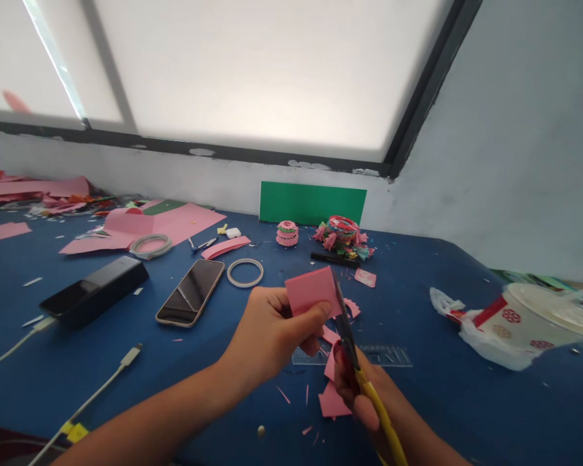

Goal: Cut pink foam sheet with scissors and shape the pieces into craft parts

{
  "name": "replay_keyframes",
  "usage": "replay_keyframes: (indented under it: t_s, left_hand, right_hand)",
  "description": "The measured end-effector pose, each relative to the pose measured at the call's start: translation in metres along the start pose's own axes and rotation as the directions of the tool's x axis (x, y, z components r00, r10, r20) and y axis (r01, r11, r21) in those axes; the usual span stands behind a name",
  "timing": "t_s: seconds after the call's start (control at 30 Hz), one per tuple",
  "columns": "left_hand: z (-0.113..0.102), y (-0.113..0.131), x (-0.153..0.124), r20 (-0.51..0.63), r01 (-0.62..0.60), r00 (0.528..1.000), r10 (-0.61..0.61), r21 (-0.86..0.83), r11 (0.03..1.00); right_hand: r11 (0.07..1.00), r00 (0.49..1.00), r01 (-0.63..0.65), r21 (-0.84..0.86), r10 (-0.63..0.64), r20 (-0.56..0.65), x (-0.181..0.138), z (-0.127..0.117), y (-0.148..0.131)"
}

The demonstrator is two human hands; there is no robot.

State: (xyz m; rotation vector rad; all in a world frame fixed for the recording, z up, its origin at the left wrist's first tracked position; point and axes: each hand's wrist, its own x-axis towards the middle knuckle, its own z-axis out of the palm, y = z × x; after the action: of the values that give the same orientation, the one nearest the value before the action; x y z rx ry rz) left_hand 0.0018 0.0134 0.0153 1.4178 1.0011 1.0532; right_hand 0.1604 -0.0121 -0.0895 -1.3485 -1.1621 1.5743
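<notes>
Pink paper (307, 291), one piece, centre of frame: pinched between thumb and fingers of the left hand (274, 323), apparently so that its right edge is steadied for the scissors (349, 336), gripped by the right hand (383, 386). Blue tabletop (233, 427), lower frame: strewn with pink offcuts (334, 401). Pale wall (525, 162), right of frame; bright window (252, 71), dark-framed, top of frame.
</notes>
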Motion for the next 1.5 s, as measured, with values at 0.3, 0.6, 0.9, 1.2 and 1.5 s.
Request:
replay_keyframes:
  t_s: [0.3,0.6,0.9,1.2,1.5]
  left_hand:
    - [0.0,0.0,0.0,0.015,0.002,1.0,-0.002,-0.049,0.999]
    - [0.0,-0.003,0.001,0.173,0.088,0.982,-0.072,-0.086,0.992]
    - [-0.002,-0.009,0.001,0.54,0.223,0.789,-0.294,0.195,0.955]
    - [0.0,-0.011,0.005,0.315,-0.134,0.949,-0.015,0.444,0.886]
    - [0.005,-0.019,0.007,0.169,-0.437,0.897,0.409,0.486,0.757]
  right_hand:
    - [0.982,0.987,-0.153,0.11,0.156,-0.022,-0.015,0.008,-0.021]
    - [0.968,0.975,0.222,0.121,-0.224,0.004,-0.011,-0.003,-0.018]
    - [0.862,0.902,0.427,0.273,-0.429,-0.056,-0.01,-0.011,-0.022]
    - [0.841,0.865,0.497,0.214,-0.463,-0.192,-0.01,-0.021,-0.022]
    - [0.825,0.853,0.518,0.225,-0.481,-0.2,-0.009,-0.021,-0.02]
